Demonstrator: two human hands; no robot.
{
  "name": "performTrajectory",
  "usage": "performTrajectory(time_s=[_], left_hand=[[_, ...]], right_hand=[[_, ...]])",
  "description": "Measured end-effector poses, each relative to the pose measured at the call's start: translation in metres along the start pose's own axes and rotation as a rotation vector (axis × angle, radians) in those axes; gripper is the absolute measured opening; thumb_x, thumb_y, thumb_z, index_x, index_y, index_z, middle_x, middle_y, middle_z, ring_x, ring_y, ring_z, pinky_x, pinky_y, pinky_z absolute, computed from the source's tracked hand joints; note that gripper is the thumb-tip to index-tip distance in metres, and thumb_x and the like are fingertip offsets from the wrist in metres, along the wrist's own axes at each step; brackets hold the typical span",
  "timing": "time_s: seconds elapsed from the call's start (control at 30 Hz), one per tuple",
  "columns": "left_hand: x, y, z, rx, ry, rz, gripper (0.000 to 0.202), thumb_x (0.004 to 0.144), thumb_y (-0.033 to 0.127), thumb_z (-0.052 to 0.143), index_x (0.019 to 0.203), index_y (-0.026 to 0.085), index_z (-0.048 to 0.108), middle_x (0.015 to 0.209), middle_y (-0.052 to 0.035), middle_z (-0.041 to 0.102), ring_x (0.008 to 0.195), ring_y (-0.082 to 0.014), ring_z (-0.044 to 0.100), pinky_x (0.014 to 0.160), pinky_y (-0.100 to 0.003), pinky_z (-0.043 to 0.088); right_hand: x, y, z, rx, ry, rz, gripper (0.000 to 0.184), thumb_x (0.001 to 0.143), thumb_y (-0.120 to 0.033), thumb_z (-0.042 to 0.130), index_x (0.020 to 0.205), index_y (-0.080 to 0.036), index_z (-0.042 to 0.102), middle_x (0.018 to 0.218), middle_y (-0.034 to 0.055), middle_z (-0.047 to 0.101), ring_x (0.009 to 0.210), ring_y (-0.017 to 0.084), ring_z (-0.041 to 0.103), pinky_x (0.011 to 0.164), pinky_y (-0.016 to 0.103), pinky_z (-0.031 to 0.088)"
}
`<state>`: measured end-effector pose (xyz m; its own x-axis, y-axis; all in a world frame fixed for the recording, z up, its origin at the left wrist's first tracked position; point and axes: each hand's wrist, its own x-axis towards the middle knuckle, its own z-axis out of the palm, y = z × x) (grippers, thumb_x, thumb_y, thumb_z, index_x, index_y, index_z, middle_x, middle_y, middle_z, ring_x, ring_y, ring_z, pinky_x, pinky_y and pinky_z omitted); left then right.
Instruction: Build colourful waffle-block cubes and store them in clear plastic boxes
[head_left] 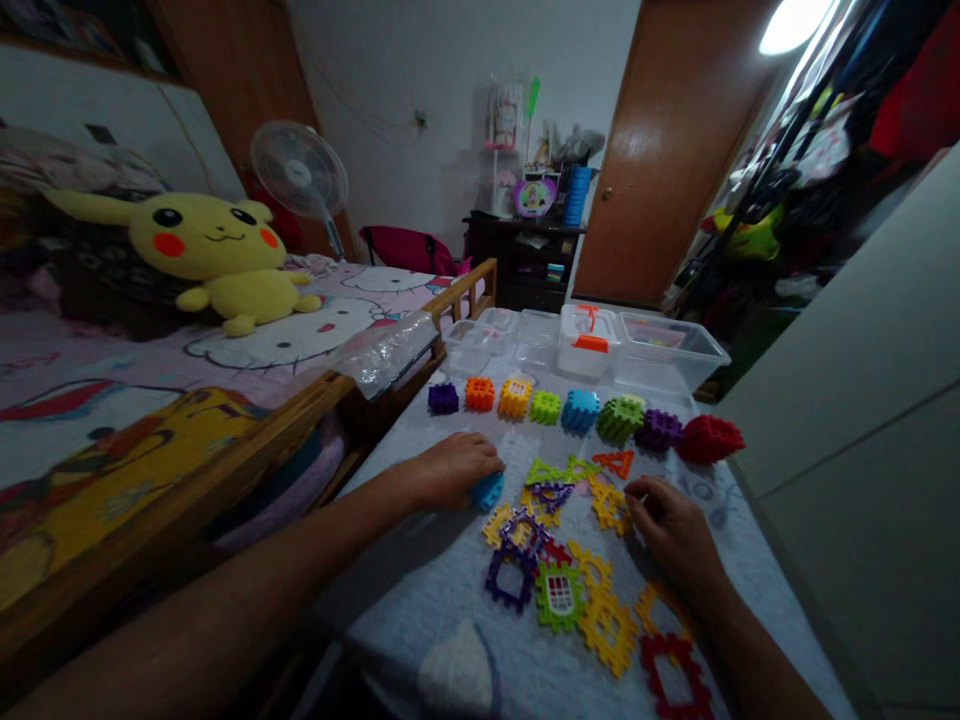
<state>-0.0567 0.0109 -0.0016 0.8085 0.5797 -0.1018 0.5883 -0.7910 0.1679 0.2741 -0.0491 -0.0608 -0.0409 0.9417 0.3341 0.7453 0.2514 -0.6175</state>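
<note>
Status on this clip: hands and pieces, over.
Left hand closed on blue block. Right hand touching yellow piece, grip unclear. Flat pieces scattered between hands.

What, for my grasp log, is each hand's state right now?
Left hand: closed on blue block.
Right hand: curled beside yellow tile; grip cannot be told.

**Two hands among interlocking plastic tiles**

The left hand (450, 470) closes over a blue block (489, 491) on the table (420, 590). The right hand (671, 525) rests just beside a yellow tile (609, 508), fingers curled, its grip unclear. Beyond stands a row of coloured cubes (580, 410), then clear plastic boxes (675, 350).
</note>
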Motion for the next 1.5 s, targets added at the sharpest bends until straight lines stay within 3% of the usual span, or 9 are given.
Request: performTrajectory(time_s=[0.2,0.37,0.53,0.67,0.77,0.87,1.0,1.1,1.5], left_hand=[[0.034,-0.01,0.003,-0.061,0.076,-0.239,0.048,0.066,0.017,0.069,0.113,0.021,0.059,0.118,-0.0093,0.064,0.112,-0.0274,0.057,0.097,-0.036,0.042],[0.049,-0.014,0.018,-0.19,0.109,-0.291,0.059,0.064,0.013,0.068,0.121,0.02,0.057,0.127,-0.0109,0.062,0.119,-0.0287,0.055,0.101,-0.037,0.041],[0.023,-0.023,0.017,-0.314,0.253,-0.269,0.079,0.065,0.012,0.068,0.14,0.014,0.043,0.146,-0.0155,0.046,0.135,-0.0293,0.041,0.113,-0.04,0.031],[-0.006,-0.035,0.021,-0.386,0.397,-0.383,0.063,0.074,0.019,0.062,0.135,0.014,0.05,0.141,-0.014,0.052,0.129,-0.027,0.049,0.11,-0.039,0.036],[-0.015,-0.042,0.033,-0.408,0.527,-0.496,0.042,0.081,0.021,0.052,0.121,0.014,0.061,0.128,-0.0129,0.062,0.121,-0.0257,0.056,0.106,-0.039,0.04],[-0.018,-0.049,0.047,-0.439,0.632,-0.567,0.034,0.083,0.021,0.047,0.111,0.015,0.067,0.117,-0.0115,0.068,0.113,-0.0249,0.061,0.102,-0.04,0.044],[-0.019,-0.056,0.059,-0.537,0.689,-0.575,0.03,0.082,0.022,0.047,0.104,0.017,0.069,0.108,-0.0083,0.071,0.104,-0.0223,0.064,0.096,-0.036,0.048],[-0.018,-0.057,0.062,-0.609,0.711,-0.55,0.028,0.081,0.023,0.047,0.098,0.017,0.069,0.1,-0.0067,0.073,0.096,-0.0206,0.066,0.09,-0.032,0.05],[-0.01,-0.049,0.06,-0.687,0.759,-0.614,0.025,0.078,0.021,0.049,0.091,0.017,0.07,0.09,-0.0043,0.074,0.084,-0.019,0.067,0.083,-0.03,0.052]], right_hand=[[-0.001,0.002,-0.002,0.0,0.018,-0.003,0.017,0.083,-0.031,0.05,0.079,-0.02,0.061,0.076,0.0025,0.063,0.056,0.014,0.053,0.055,0.027,0.043],[-0.003,0.004,-0.002,-0.029,0.032,-0.001,0.017,0.084,-0.031,0.049,0.081,-0.02,0.061,0.074,0.002,0.061,0.057,0.014,0.053,0.055,0.028,0.042],[0.003,-0.008,-0.007,-0.099,-0.057,-0.058,0.017,0.087,-0.031,0.048,0.083,-0.02,0.061,0.081,0.0041,0.063,0.064,0.016,0.057,0.062,0.03,0.046],[0.022,-0.045,-0.01,-0.139,-0.279,-0.162,0.018,0.088,-0.03,0.05,0.093,-0.02,0.064,0.094,0.0074,0.066,0.086,0.021,0.061,0.077,0.034,0.048],[0.043,-0.08,0.006,-0.169,-0.408,-0.251,0.021,0.086,-0.027,0.054,0.102,-0.019,0.066,0.102,0.0091,0.065,0.098,0.023,0.058,0.087,0.036,0.046],[0.065,-0.106,0.036,-0.224,-0.428,-0.298,0.031,0.084,-0.025,0.058,0.114,-0.016,0.064,0.113,0.0114,0.062,0.108,0.025,0.053,0.094,0.037,0.042],[0.085,-0.116,0.081,-0.342,-0.462,-0.236,0.057,0.078,-0.034,0.067,0.13,-0.013,0.055,0.128,0.016,0.055,0.116,0.03,0.047,0.099,0.04,0.036],[0.091,-0.113,0.102,-0.387,-0.495,-0.164,0.057,0.075,-0.039,0.069,0.126,-0.016,0.058,0.127,0.0156,0.054,0.115,0.031,0.047,0.097,0.041,0.036],[0.086,-0.097,0.108,-0.37,-0.39,-0.05,0.046,0.076,-0.048,0.067,0.111,-0.018,0.066,0.11,0.0126,0.059,0.105,0.029,0.051,0.09,0.037,0.038]])
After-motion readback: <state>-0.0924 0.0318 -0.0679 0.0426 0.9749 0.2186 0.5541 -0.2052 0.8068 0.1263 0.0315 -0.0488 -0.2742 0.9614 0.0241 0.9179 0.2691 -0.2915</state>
